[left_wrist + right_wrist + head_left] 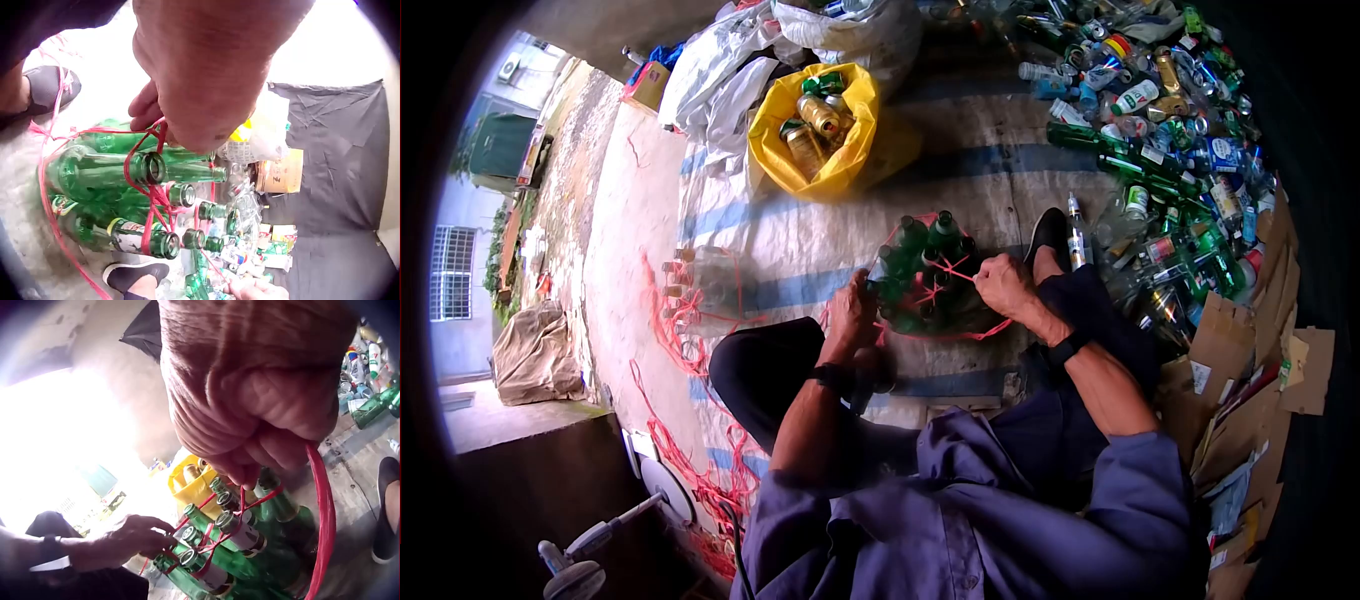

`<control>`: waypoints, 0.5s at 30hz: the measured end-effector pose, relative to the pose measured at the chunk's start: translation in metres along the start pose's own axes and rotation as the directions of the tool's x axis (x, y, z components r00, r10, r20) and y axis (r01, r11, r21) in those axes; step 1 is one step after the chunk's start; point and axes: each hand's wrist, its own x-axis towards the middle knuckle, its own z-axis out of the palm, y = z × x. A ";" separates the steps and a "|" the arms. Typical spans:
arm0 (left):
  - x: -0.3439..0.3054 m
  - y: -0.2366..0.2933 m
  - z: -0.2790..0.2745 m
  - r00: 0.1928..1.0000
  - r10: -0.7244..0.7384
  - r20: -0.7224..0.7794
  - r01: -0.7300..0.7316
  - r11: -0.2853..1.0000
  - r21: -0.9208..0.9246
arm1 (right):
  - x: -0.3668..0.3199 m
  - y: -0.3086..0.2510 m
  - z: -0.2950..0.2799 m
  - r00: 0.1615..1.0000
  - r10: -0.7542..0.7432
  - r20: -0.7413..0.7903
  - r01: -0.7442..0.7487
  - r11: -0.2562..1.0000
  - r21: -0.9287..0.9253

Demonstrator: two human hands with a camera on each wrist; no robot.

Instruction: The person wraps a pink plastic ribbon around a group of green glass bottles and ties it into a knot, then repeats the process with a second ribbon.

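Observation:
A bundle of green glass bottles stands upright, pink plastic string looped round its necks and body. My right hand grips a strand of this string at the bundle's right side. In the right wrist view its fingers are curled, with the strand hanging from the fist and another running to the necks. At the left side, my left hand pinches string beside the outer necks; its fingertips are partly hidden in the left wrist view. The left hand also shows low over the necks in the right wrist view.
A yellow sack of cans stands ahead. Clear bottles tied with string lie left, above loose pink string. Mixed bottles and cans pile up right, cardboard nearer. A fan stands lower left.

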 end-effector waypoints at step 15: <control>0.010 -0.002 0.004 0.878 0.244 -0.412 -0.245 0.968 0.052 | -0.025 -0.011 0.006 0.984 -0.157 0.082 0.152 0.986 0.072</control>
